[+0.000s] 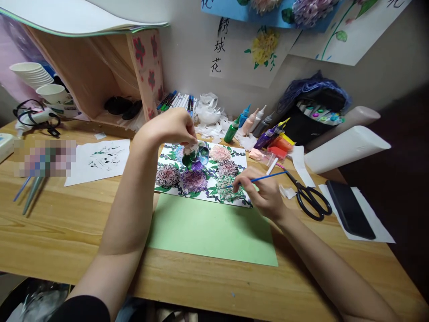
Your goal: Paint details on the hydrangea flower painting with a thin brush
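From where I'm standing, clock centred on the painted sheet [208, 179], 12 toward the wall: sheet lies flat on the table, its near edge against the green paper [214, 228] at 6.

Right hand [263, 190]: thumb and fingers pinching the blue brush [268, 177]. Bristle end points to about 9 from the hand, at the green-tinged flower [231, 191] at 4 on the sheet. Can't tell if the tip touches.

Left hand [182, 127]: fingertips pinching the rim of the small paint palette [195, 156], wrist bent, palette tilted over the sheet's 12 side.

Doing this well, my take: level the palette. Tilted like that, wet paint could run onto the purple flower [193, 181] below it. Better parked beside the sheet. Load little paint, wipe excess on a well's edge. Light dabs on the petal ends, no dragging; ruffled petals would probably clump. Heel of the right hand clear of wet spots. Test strokes belong on the smeared paper [100, 161] at 9. Scissors [310, 197] at 3: watch the elbow.
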`<state>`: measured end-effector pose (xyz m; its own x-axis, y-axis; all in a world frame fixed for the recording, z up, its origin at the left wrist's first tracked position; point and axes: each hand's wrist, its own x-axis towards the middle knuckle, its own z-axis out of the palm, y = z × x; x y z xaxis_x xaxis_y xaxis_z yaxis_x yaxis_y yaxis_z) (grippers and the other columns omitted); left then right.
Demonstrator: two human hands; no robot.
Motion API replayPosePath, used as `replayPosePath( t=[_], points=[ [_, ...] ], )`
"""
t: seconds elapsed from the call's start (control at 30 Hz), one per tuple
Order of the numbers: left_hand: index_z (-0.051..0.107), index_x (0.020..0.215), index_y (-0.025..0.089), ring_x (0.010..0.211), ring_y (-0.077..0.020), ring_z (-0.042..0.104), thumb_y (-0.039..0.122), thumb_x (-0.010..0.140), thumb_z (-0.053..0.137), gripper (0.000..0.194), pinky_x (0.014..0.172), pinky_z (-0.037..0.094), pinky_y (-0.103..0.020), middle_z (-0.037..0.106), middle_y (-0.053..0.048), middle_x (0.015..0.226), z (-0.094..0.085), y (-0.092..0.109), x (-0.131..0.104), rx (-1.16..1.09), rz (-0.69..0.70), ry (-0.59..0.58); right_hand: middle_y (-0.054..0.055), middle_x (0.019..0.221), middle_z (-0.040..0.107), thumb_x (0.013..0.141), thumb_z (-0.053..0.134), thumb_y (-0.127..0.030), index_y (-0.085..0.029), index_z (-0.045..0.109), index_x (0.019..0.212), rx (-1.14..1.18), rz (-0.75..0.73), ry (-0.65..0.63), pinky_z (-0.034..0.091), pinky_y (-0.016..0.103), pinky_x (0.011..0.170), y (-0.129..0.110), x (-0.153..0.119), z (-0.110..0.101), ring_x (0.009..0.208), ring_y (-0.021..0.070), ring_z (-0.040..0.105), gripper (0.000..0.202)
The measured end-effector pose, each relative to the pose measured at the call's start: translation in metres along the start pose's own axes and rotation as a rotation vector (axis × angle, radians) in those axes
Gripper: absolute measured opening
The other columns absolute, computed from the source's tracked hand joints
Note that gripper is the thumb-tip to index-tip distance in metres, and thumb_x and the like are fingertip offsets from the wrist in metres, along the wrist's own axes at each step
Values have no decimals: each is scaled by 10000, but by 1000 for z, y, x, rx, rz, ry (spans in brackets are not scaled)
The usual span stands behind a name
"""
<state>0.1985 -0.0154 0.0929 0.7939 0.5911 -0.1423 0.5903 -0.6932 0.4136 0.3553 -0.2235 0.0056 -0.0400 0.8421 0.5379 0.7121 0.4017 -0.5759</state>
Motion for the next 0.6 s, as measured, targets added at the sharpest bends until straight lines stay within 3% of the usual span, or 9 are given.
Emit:
replayPosePath(
  t=[0.27, 0.6],
  points=[
    [724, 776, 123, 743, -175, 579, 276, 634, 638, 226, 684, 398, -242, 651, -39, 656, -10, -9, -9, -38, -86, 24, 40, 671, 624, 903, 431, -144, -179, 577, 755, -118, -111, -93, 451, 277, 588, 4, -7, 21, 653, 144, 530, 210],
    [716, 740, 123, 720, -178, 573, 280, 618, 667, 205, 666, 387, -246, 629, -34, 604, -10, -9, -11, -102, -75, 54, 39, 662, 610, 890, 446, -129, -175, 577, 757, -128, -122, -76, 453, 271, 579, 3, -6, 20, 644, 145, 530, 192]
  ],
)
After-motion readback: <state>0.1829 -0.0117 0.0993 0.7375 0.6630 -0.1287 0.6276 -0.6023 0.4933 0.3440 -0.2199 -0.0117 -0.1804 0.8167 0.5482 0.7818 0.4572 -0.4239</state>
